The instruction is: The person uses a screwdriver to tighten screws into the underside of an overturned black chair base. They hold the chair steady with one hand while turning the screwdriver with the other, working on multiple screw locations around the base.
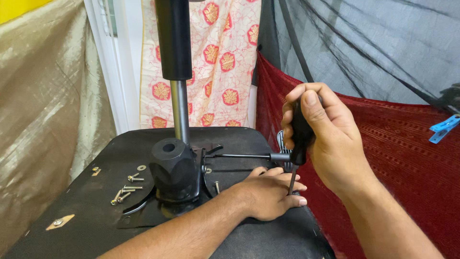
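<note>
Screwdriver (298, 144) work is what we see, but we start at the far left, where a beige cloth (43, 110) hangs beside a black upturned chair seat (96, 201). On the seat's left half lie loose screws (125, 189) and a washer (141, 168), close together, with a small tan patch (59, 221) nearer the front edge. Next comes the black chair mechanism (173, 168), standing on its metal plate, with a chrome and black gas cylinder (176, 72) rising straight up from it. A thin lever (239, 156) runs from the mechanism toward the right. Behind it hangs a flowered curtain (215, 62).

Our left hand (268, 192) lies flat on the seat, fingers stretched out and loosely together, holding nothing that we can make out; its fingertips rest right beside the screwdriver's tip. Our right hand (326, 139) is closed firmly around the screwdriver's black handle, thumb on top, with the shaft pointing down between the left fingers. Farther right hangs a red cloth (397, 148), dark netting (373, 43) above it, and a blue clothes peg (444, 128) at the edge.
</note>
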